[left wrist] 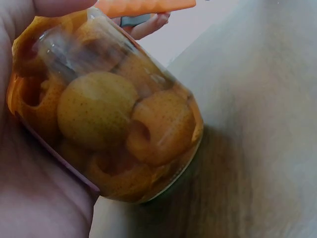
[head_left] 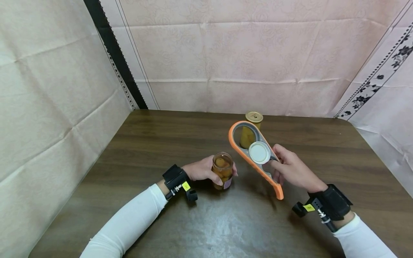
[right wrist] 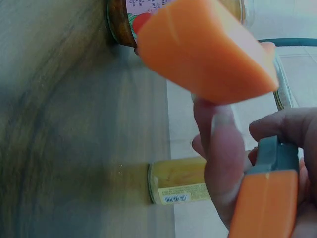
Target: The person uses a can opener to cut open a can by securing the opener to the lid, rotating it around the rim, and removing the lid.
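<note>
Staged recording booth, not a lived-in room: a dark wooden table stands enclosed on three sides by creased pink cloth sheets, with a floral-bordered cloth at the right.

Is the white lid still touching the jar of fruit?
Apart. In the head view, the white lid sits in the orange opener, clearly beside the open jar.

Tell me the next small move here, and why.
Probably lower the orange jar opener to the wooden table and free the white lid caught in it. The jar of fruit in the left hand already stands open, and the right hand holds opener and lid in the air.
</note>
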`<state>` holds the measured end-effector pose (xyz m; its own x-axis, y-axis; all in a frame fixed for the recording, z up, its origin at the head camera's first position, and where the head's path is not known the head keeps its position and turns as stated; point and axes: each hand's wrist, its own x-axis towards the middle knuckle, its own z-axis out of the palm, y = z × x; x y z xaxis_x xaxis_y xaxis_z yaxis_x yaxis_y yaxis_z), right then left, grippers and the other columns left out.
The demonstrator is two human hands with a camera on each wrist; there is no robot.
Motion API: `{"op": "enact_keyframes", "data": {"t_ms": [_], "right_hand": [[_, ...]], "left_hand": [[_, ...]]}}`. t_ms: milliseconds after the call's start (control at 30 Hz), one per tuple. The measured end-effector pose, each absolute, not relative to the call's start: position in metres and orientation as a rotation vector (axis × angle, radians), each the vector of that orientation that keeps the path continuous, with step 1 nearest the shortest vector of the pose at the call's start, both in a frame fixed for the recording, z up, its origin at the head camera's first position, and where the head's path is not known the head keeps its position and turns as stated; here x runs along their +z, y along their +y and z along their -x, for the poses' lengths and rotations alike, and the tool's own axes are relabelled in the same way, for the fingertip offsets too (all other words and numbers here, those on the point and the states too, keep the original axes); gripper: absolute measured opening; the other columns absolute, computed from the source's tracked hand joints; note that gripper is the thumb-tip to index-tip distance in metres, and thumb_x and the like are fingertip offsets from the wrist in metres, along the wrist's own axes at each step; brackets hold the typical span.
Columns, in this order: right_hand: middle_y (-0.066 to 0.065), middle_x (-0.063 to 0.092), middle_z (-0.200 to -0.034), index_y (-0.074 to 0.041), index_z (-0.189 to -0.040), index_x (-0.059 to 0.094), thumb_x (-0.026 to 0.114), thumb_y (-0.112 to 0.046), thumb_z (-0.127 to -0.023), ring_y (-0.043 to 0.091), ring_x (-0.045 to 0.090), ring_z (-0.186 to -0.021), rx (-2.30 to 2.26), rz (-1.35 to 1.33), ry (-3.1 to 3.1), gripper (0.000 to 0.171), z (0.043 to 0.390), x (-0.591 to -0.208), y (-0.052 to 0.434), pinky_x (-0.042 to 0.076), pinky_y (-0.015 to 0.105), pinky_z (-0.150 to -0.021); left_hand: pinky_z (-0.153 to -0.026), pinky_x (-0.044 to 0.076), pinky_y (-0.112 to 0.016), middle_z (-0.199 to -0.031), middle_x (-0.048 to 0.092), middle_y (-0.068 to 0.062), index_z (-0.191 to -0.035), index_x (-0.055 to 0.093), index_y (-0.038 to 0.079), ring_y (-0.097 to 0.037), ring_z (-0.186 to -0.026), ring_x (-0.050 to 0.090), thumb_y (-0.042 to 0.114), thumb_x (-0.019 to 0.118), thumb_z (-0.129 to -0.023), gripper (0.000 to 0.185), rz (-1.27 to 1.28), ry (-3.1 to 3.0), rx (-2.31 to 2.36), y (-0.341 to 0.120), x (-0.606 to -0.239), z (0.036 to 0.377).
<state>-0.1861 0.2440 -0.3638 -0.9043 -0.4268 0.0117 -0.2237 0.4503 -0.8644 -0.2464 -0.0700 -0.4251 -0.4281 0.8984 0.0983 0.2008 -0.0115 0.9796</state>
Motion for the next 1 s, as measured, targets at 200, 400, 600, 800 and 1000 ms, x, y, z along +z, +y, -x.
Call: {"op": "enact_keyframes", "data": {"t_ms": [200,400,600,800,1000], "right_hand": [[0.022,0.063,-0.091,-0.006,-0.109,0.050,0.058,-0.013,-0.102,0.027,0.067,-0.060,-1.385,0.548,2.493,0.012,0.187,-0.360,0.250,0.058,0.039,-0.052],[0.019,0.062,-0.088,-0.006,-0.108,0.050,0.061,-0.020,-0.102,0.027,0.066,-0.059,-1.342,0.534,2.489,0.019,0.186,-0.356,0.255,0.057,0.039,-0.052],[0.016,0.061,-0.083,-0.005,-0.107,0.050,0.060,-0.019,-0.102,0.026,0.063,-0.057,-1.307,0.550,2.480,0.018,0.189,-0.353,0.265,0.056,0.038,-0.050],[0.018,0.059,-0.080,0.000,-0.109,0.049,0.056,-0.011,-0.103,0.024,0.059,-0.054,-1.268,0.539,2.442,0.014,0.193,-0.351,0.272,0.054,0.036,-0.048],[0.019,0.058,-0.089,-0.002,-0.106,0.049,0.059,-0.014,-0.102,0.022,0.060,-0.056,-1.227,0.587,2.377,0.016,0.195,-0.353,0.275,0.052,0.034,-0.046]], "left_hand": [[-0.106,0.047,-0.036,-0.128,0.062,-0.015,-0.128,0.053,-0.004,-0.022,-0.117,0.058,0.005,0.070,-0.079,0.053,-1.140,1.702,1.533,-0.072,-0.424,0.250],[-0.104,0.048,-0.033,-0.132,0.059,-0.028,-0.131,0.053,-0.002,-0.020,-0.118,0.060,0.000,0.072,-0.080,0.054,-1.060,1.755,1.596,-0.076,-0.424,0.249],[-0.104,0.048,-0.034,-0.132,0.058,-0.029,-0.135,0.048,-0.007,-0.029,-0.120,0.060,-0.004,0.072,-0.083,0.058,-1.044,1.819,1.658,-0.075,-0.425,0.252],[-0.104,0.049,-0.037,-0.136,0.057,-0.028,-0.142,0.040,0.000,-0.025,-0.120,0.060,-0.001,0.071,-0.088,0.062,-0.934,1.943,1.689,-0.075,-0.424,0.256],[-0.107,0.049,-0.044,-0.141,0.055,-0.014,-0.150,0.032,0.018,-0.023,-0.125,0.058,0.014,0.073,-0.094,0.069,-0.807,2.106,1.663,-0.074,-0.424,0.258]]}}
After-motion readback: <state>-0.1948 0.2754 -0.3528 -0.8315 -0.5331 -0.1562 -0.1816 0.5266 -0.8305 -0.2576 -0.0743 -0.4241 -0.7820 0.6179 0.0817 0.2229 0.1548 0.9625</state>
